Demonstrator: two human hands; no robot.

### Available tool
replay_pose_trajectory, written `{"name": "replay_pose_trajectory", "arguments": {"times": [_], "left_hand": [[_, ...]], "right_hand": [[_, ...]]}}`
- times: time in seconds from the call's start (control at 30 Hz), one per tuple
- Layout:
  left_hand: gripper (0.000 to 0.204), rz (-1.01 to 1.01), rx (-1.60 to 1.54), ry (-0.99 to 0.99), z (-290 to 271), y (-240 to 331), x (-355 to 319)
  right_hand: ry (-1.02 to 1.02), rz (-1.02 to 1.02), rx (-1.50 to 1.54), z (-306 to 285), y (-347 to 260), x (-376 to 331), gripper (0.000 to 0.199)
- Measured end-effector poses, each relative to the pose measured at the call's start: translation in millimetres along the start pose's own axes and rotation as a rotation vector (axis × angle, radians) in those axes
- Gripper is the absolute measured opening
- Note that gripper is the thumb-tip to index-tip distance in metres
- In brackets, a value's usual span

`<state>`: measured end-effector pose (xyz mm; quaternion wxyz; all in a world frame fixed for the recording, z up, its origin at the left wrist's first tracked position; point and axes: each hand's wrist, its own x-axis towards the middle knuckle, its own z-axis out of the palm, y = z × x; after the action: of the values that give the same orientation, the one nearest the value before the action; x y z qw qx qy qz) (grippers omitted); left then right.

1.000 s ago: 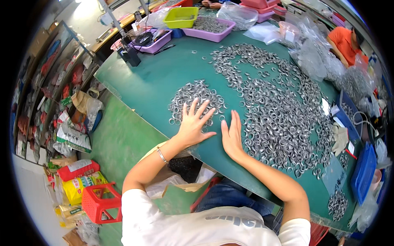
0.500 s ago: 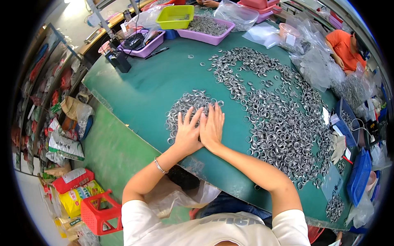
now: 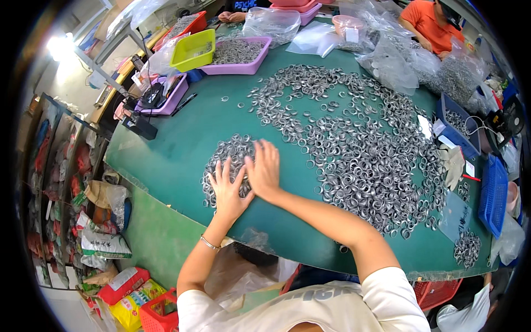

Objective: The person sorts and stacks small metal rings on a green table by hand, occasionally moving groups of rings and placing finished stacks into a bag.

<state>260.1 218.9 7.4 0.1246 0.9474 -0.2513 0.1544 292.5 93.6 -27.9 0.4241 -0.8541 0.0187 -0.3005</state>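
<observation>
Head view
Surface: green table (image 3: 182, 138), its near edge curving toward the person.
Small ring pile (image 3: 224, 160): on the table's near left part.
Left hand (image 3: 227, 188): flat, fingers spread wide, on that pile.
Right hand (image 3: 264, 170): flat, fingers together, touching the pile's right edge.
Large ring spread (image 3: 359, 149): across the table's right half.
Room: purple tray (image 3: 235, 54) and yellow-green bin (image 3: 192, 48) at the table's far edge; blue baskets (image 3: 492, 193) at its right edge; bags on the floor left of it.

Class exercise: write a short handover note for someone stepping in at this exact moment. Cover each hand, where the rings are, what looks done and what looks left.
Left hand: flat, fingers spread, on the small ring pile.
Right hand: flat beside it, on the pile's right edge. Neither grips anything.
Rings: small pile gathered near the front left of the green table; the large spread of rings covers the middle and right.
Done: one small batch drawn apart.
Left: most rings remain in the big spread.
</observation>
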Motion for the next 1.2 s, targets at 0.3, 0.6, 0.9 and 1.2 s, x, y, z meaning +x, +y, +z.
{"name": "replay_pose_trajectory", "arguments": {"times": [0.3, 0.6, 0.9, 1.2], "left_hand": [[0.051, -0.049, -0.058, 0.198, -3, 3, 21], [0.062, 0.161, -0.319, 0.052, 27, 68, 118], [0.045, 0.207, -0.417, -0.297, 96, 174, 131], [0.057, 0.265, -0.474, -0.162, 74, 198, 70]], "right_hand": [[-0.226, 0.059, 0.163, 20, 18, 30, 0.055], [-0.444, -0.114, -0.375, -169, 49, 23, 0.049], [-0.599, -0.158, -0.624, -290, 39, -71, 0.057], [-0.324, -0.268, -0.660, -313, 79, -92, 0.036]]}}
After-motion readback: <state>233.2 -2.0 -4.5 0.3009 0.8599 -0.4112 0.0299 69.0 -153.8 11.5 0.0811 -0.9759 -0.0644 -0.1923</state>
